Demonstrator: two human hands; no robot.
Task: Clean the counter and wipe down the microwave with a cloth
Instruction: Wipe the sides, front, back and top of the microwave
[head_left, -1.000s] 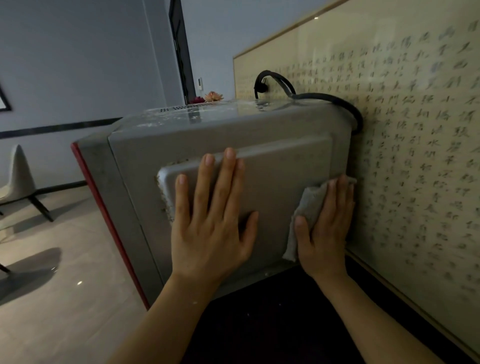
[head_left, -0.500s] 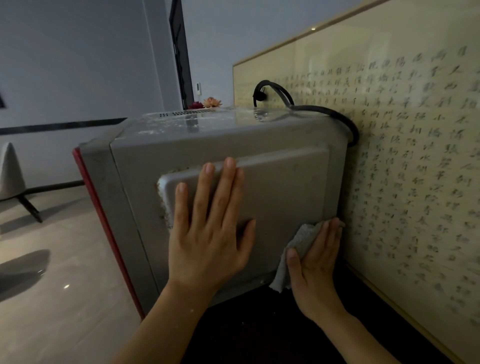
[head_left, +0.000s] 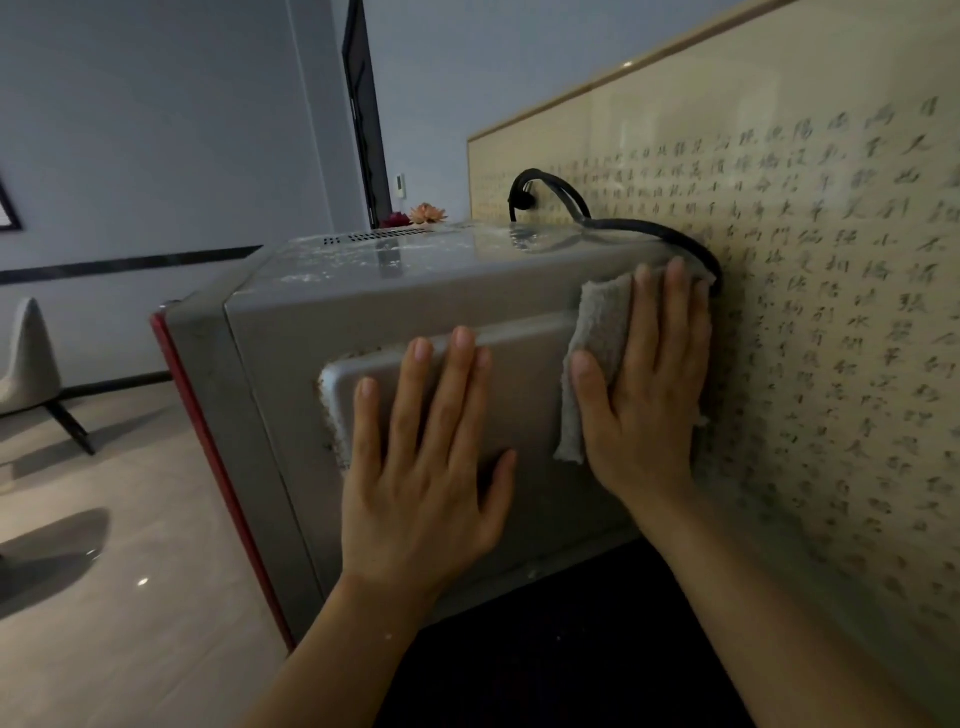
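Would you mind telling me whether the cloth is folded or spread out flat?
Folded: the cloth shows as a thick, narrow pad under the right hand, pressed on the microwave.

A dim room around us.
We see a grey-blue wall (head_left: 156, 130) with a black band (head_left: 130, 265), a dark doorway (head_left: 363, 130), a pale tiled floor (head_left: 130, 571), a light chair (head_left: 31, 358) at left, and a framed calligraphy panel (head_left: 805, 260) at right.

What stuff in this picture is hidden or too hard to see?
All in the head view:
- Microwave front: turned away; only its side and top show.
- Cloth: partly under the right hand.
- Cord: its lower end disappears behind the microwave's corner.
- Wall writing: too blurred to read.
- Counter: dark, cut off by the bottom edge.
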